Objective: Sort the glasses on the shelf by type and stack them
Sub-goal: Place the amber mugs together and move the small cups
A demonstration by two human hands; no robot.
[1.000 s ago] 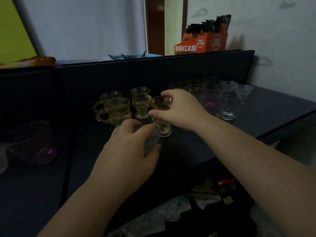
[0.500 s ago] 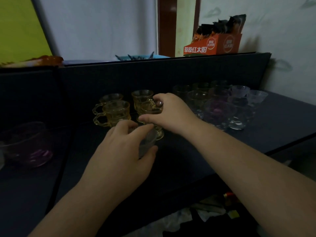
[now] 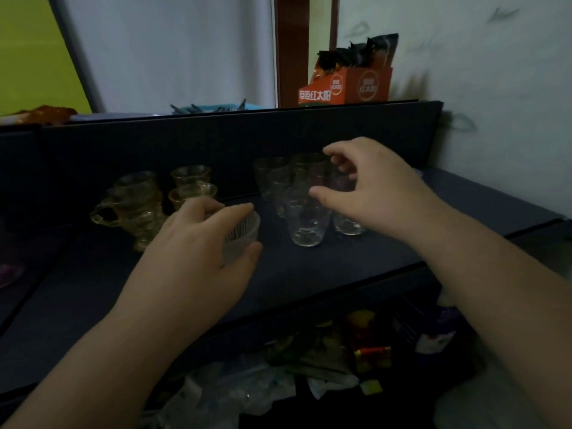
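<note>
On the dark shelf (image 3: pixel 309 274), my left hand (image 3: pixel 192 258) grips a small clear ribbed glass (image 3: pixel 243 235) near the shelf's middle. Behind it stand several amber handled cups (image 3: pixel 136 199), some stacked. To the right is a cluster of clear tumblers (image 3: pixel 305 221) with darker tinted glasses behind. My right hand (image 3: pixel 365 187) hovers over that cluster with fingers spread, holding nothing; its thumb is close to the rim of the front tumbler. The hand hides part of the cluster.
A dark back panel (image 3: pixel 216 140) rises behind the glasses. An orange box (image 3: pixel 343 86) of packets and a blue tray (image 3: pixel 210 107) sit on top of it. A purple-tinted glass (image 3: pixel 7 274) is at far left. Bags and clutter (image 3: pixel 309 366) lie below the shelf.
My right hand let go of the amber cup beside the other amber cups and moved right, over the clear tumblers. My view swung right. My left hand still holds the ribbed glass.
</note>
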